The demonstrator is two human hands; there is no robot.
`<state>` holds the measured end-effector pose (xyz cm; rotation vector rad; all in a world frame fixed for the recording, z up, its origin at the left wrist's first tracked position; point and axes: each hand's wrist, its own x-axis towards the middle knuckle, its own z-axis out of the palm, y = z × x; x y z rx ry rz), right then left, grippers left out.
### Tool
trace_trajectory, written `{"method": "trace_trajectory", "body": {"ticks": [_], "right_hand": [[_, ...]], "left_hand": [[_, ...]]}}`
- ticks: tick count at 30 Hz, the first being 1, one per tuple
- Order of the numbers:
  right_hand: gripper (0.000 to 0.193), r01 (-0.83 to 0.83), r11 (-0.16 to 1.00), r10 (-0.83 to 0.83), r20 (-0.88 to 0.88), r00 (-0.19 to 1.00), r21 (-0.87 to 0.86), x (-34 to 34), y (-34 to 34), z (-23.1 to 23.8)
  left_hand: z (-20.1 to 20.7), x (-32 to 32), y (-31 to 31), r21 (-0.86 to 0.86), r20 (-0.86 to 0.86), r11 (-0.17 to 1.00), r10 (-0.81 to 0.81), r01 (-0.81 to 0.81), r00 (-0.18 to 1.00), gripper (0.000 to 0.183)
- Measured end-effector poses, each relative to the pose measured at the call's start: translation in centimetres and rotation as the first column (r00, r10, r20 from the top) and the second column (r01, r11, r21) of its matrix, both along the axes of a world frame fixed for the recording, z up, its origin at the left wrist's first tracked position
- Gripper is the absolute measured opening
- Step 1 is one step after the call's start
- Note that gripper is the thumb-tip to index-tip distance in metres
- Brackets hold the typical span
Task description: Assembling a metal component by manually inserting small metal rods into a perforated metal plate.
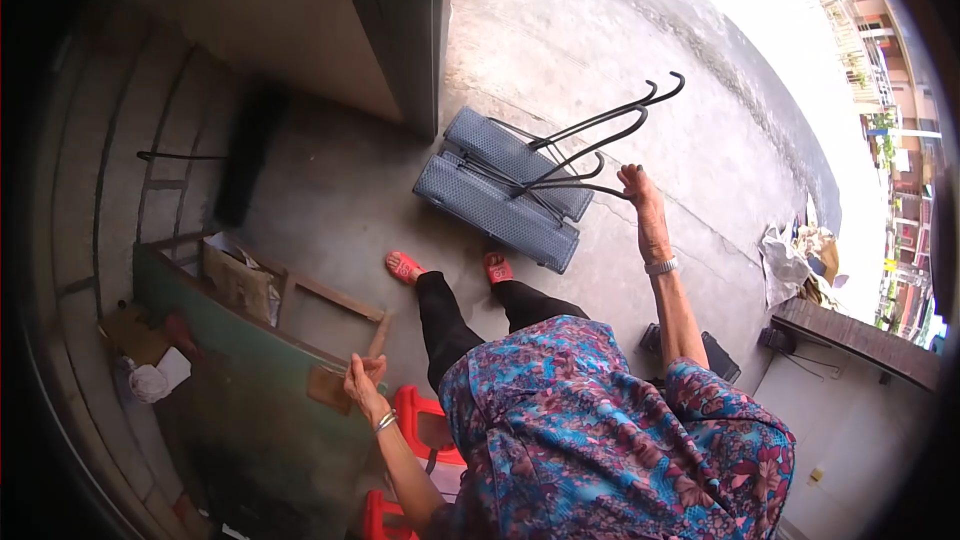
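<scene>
Two long blue-grey woven panels [505, 215] lie side by side on the floor ahead of me, with thin black metal bars crossing them. Several black metal legs [600, 127] with hooked ends rise from them toward the right. My right hand [642, 190] reaches forward with its fingers curled at the end of the nearest leg; the grip is partly hidden by the hand itself. Off to the left, my left hand [366, 383] is empty, its fingers loosely apart, beside the green board [270, 380] and near a red plastic stool [425, 420].
Behind the panels stands a dark pillar [400, 30]. A wooden frame [335, 298] and a cardboard box [240, 280] are at the left. Crumpled sheets [800, 260] lie at the far right, near a low ledge [850, 340]. Dark objects [718, 358] sit below my right forearm.
</scene>
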<state>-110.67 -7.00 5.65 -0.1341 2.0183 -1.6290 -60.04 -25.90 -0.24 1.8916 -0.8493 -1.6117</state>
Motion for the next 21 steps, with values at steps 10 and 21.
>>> {"method": "trace_trajectory", "body": {"ticks": [10, 21], "right_hand": [[0.063, -0.125, 0.992, 0.117, -0.175, 0.978, -0.036, -7.1, -4.8, 5.6], [0.056, -0.118, 0.968, 0.091, -0.132, 0.987, -0.219, 7.7, -5.3, 8.2]], "left_hand": [[1.3, -5.3, 10.8, 0.140, -0.091, 0.970, -0.187, 0.199, 0.978, 0.032], [2.4, -4.8, 15.5, -0.007, -0.153, 0.917, -0.396, 0.400, 0.905, 0.040]]}}
